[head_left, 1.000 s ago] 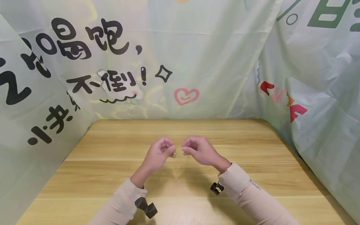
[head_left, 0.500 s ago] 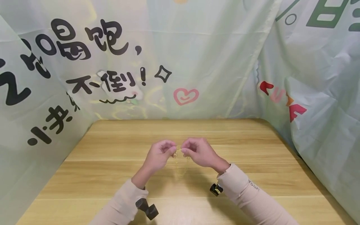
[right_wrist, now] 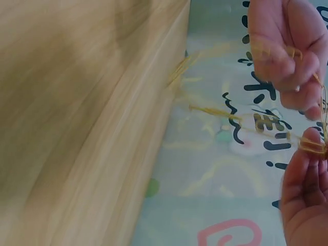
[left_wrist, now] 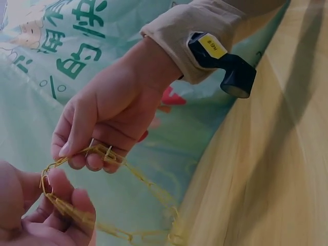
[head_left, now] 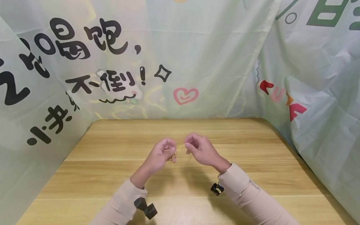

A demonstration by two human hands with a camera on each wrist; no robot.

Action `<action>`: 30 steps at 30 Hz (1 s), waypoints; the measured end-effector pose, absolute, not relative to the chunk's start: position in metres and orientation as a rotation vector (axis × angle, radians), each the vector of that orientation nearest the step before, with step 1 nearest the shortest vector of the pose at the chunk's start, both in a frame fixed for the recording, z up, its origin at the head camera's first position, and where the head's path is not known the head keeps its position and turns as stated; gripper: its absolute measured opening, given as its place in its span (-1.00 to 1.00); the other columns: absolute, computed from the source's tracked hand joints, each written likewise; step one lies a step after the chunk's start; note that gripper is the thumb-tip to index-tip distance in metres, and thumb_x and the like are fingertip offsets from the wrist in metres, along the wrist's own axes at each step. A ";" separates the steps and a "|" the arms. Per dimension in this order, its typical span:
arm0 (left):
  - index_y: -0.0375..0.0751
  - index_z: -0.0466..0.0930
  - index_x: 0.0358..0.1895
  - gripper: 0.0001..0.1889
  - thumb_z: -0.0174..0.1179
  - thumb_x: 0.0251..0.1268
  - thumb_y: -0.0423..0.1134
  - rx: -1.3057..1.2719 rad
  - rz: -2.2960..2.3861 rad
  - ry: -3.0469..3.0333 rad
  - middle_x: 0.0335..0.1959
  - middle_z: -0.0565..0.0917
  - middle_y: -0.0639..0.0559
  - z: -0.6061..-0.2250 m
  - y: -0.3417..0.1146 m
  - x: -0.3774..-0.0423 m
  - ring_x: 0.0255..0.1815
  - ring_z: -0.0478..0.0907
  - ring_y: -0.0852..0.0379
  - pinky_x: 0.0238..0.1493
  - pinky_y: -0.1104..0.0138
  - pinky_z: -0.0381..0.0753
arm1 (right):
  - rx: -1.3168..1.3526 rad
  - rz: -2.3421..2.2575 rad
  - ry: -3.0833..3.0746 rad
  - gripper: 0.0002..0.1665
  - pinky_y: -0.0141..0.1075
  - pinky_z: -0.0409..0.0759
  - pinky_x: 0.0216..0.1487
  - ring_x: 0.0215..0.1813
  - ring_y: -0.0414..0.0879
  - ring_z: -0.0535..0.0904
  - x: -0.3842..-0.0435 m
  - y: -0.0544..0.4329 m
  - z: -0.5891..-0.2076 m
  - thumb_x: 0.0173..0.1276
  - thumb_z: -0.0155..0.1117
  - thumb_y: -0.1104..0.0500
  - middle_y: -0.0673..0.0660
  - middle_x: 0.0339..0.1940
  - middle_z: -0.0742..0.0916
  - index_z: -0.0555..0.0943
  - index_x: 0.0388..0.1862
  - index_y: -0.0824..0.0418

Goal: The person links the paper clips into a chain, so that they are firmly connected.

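A chain of thin yellow wire links shaped like paper clips [head_left: 178, 149] runs between my two hands. My left hand [head_left: 161, 156] pinches it between thumb and fingertips, with links lying across the fingers. On the other side, my right hand [head_left: 204, 153] pinches the chain at thumb and forefinger, a little higher. In the left wrist view the chain [left_wrist: 136, 171] hangs below both hands in a long loop. The right wrist view shows the hanging links [right_wrist: 215, 111] blurred, with the left hand [right_wrist: 287, 46] above and the right hand [right_wrist: 305, 192] below.
Beneath the hands lies a wooden table [head_left: 112, 181]. Printed fabric curtains [head_left: 219, 62] stand around its back and sides. Each beige sleeve [head_left: 239, 181] carries a small black device [head_left: 145, 208] at the wrist.
My right hand has moved slightly up and right, widening the gap between the hands. More of the chain now stretches between them, slanting up from left to right.
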State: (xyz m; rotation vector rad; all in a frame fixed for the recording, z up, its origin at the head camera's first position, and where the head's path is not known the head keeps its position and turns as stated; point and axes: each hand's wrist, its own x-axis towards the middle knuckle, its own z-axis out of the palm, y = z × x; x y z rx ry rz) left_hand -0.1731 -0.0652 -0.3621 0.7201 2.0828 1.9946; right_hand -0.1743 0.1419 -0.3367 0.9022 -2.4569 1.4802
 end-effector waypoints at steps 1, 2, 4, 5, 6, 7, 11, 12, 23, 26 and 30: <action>-0.46 0.33 0.03 -0.79 -0.06 0.51 -0.37 0.737 1.971 2.095 -0.30 0.48 -0.12 -0.362 -0.066 -0.173 -0.47 0.49 0.11 -0.29 0.31 0.57 | 0.907 1.486 -2.463 -0.95 -0.33 0.54 -0.55 -0.48 -0.11 0.58 -0.174 0.143 -0.336 0.41 0.14 0.39 0.10 -0.45 0.64 0.53 -0.20 0.38; -0.45 0.35 0.02 -0.79 -0.04 0.51 -0.35 0.755 1.943 2.122 -0.32 0.47 -0.10 -0.361 -0.067 -0.173 -0.49 0.47 0.11 -0.33 0.31 0.55 | 0.915 1.489 -2.469 -0.94 -0.33 0.52 -0.56 -0.50 -0.14 0.56 -0.174 0.144 -0.335 0.42 0.11 0.39 0.10 -0.47 0.63 0.52 -0.18 0.39; -0.40 0.40 0.00 -0.81 0.01 0.49 -0.33 0.793 1.880 2.180 -0.32 0.46 -0.07 -0.360 -0.070 -0.173 -0.50 0.43 0.12 -0.38 0.31 0.51 | 0.943 1.479 -2.480 -0.94 -0.34 0.49 -0.56 -0.53 -0.16 0.51 -0.175 0.147 -0.334 0.45 0.09 0.38 0.08 -0.50 0.59 0.52 -0.17 0.37; -0.37 0.43 -0.02 -0.83 0.05 0.46 -0.34 0.821 1.844 2.217 -0.31 0.48 -0.07 -0.360 -0.071 -0.173 -0.50 0.43 0.12 -0.41 0.31 0.50 | 0.956 1.466 -2.483 -0.93 -0.34 0.47 -0.56 -0.55 -0.17 0.48 -0.176 0.149 -0.333 0.45 0.09 0.37 0.06 -0.50 0.58 0.52 -0.17 0.35; -0.36 0.46 -0.03 -0.83 0.09 0.43 -0.35 0.862 1.802 2.258 -0.30 0.51 -0.08 -0.360 -0.073 -0.174 -0.51 0.44 0.11 -0.43 0.30 0.51 | 0.971 1.446 -2.484 -0.93 -0.35 0.44 -0.56 -0.56 -0.18 0.45 -0.177 0.150 -0.333 0.46 0.09 0.35 0.04 -0.52 0.56 0.53 -0.17 0.33; -0.34 0.49 -0.05 -0.85 0.12 0.40 -0.37 0.906 1.760 2.299 -0.29 0.53 -0.08 -0.360 -0.074 -0.174 -0.52 0.45 0.11 -0.45 0.31 0.52 | 0.980 1.423 -2.485 -0.93 -0.36 0.42 -0.56 -0.57 -0.18 0.41 -0.178 0.152 -0.333 0.46 0.10 0.35 0.03 -0.53 0.54 0.55 -0.18 0.32; -0.28 0.60 -0.20 -0.87 0.13 0.26 -0.52 1.101 1.621 2.486 -0.32 0.59 -0.04 -0.360 -0.078 -0.177 -0.55 0.49 0.15 -0.56 0.35 0.54 | 1.040 1.281 -2.474 -0.91 -0.35 0.43 -0.47 -0.49 -0.21 0.39 -0.182 0.161 -0.333 0.42 0.16 0.34 -0.01 -0.45 0.58 0.61 -0.23 0.22; -0.26 0.62 -0.24 -0.85 0.12 0.23 -0.54 1.135 1.592 2.539 -0.33 0.59 -0.01 -0.360 -0.078 -0.178 -0.54 0.51 0.17 -0.54 0.34 0.56 | 1.064 1.240 -2.469 -0.89 -0.35 0.45 -0.44 -0.46 -0.21 0.41 -0.182 0.163 -0.333 0.40 0.18 0.36 0.00 -0.43 0.60 0.62 -0.25 0.21; -0.27 0.70 -0.33 -0.75 0.03 0.21 -0.58 1.169 1.138 2.901 -0.31 0.56 0.01 -0.362 -0.074 -0.183 -0.49 0.54 0.25 -0.45 0.45 0.58 | 1.221 0.679 -2.782 -0.64 -0.21 0.60 -0.12 -0.10 -0.04 0.61 -0.186 0.173 -0.339 0.22 0.15 0.56 0.08 -0.18 0.72 0.73 -0.17 0.24; -0.30 0.71 -0.23 -0.76 0.06 0.20 -0.57 1.153 0.951 2.905 -0.24 0.59 -0.04 -0.363 -0.072 -0.184 -0.37 0.55 0.16 -0.33 0.36 0.58 | 1.175 0.688 -2.931 -0.59 -0.23 0.59 -0.14 -0.19 -0.10 0.63 -0.188 0.173 -0.344 0.16 0.17 0.58 0.16 -0.07 0.73 0.69 -0.03 0.33; -0.33 0.67 -0.07 -0.75 0.14 0.21 -0.52 1.051 0.857 2.798 -0.10 0.58 -0.11 -0.371 -0.070 -0.186 -0.36 0.56 0.14 -0.28 0.34 0.59 | 1.102 0.769 -3.091 -0.51 -0.33 0.54 -0.34 -0.49 -0.22 0.52 -0.190 0.171 -0.357 0.14 0.26 0.56 0.28 -0.01 0.68 0.60 0.10 0.39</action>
